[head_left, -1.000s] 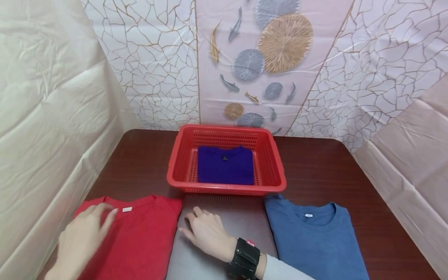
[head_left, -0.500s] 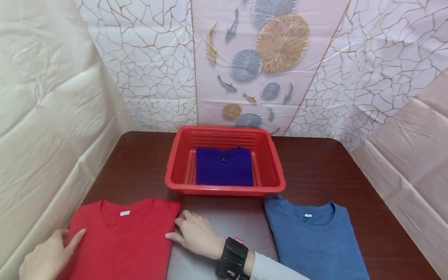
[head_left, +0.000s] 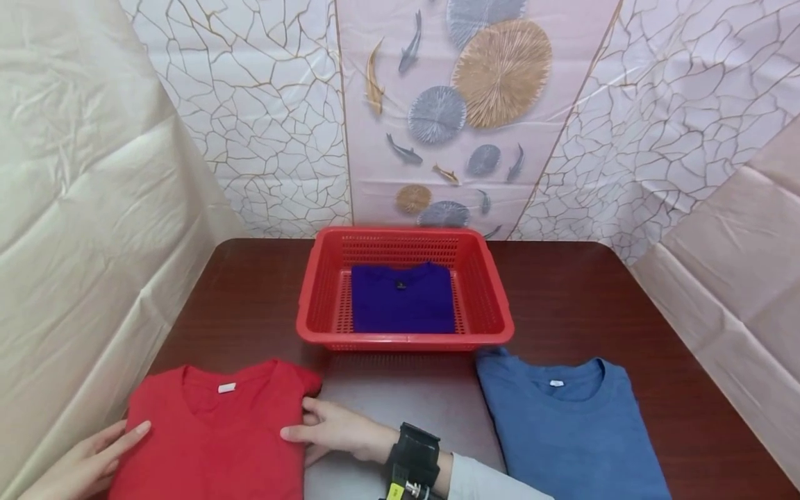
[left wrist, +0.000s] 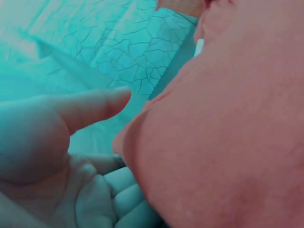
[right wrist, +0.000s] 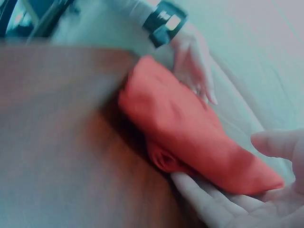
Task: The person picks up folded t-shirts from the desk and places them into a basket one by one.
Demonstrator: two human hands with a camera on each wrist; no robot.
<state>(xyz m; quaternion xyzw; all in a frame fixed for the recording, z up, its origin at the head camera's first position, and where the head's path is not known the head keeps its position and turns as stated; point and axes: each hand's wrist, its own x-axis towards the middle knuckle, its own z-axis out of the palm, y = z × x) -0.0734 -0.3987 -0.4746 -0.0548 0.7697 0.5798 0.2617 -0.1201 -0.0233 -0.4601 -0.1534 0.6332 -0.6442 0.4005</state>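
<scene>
In the head view a folded red T-shirt (head_left: 219, 437) with a white neck label lies at the front left. My left hand (head_left: 87, 462) is at its left edge; in the left wrist view the fingers (left wrist: 128, 199) reach under that edge, while the thumb is raised and straight. At the opposite edge is my right hand (head_left: 340, 430), its fingertips passing beneath the cloth in the right wrist view and its thumb (right wrist: 275, 144) apart above it. A folded blue T-shirt (head_left: 578, 430) lies at the front right. Some left fingertips are hidden by the red shirt.
A red plastic basket (head_left: 406, 340) stands behind the shirts, holding a folded dark-blue T-shirt (head_left: 403, 305). All rest on a dark brown table (head_left: 562, 298). Draped sheets (head_left: 106, 173) rise along the left, back and right sides.
My left hand has moved from over the red T-shirt down and left to its left edge. My right hand has moved left to the shirt's right edge, its fingers now under it.
</scene>
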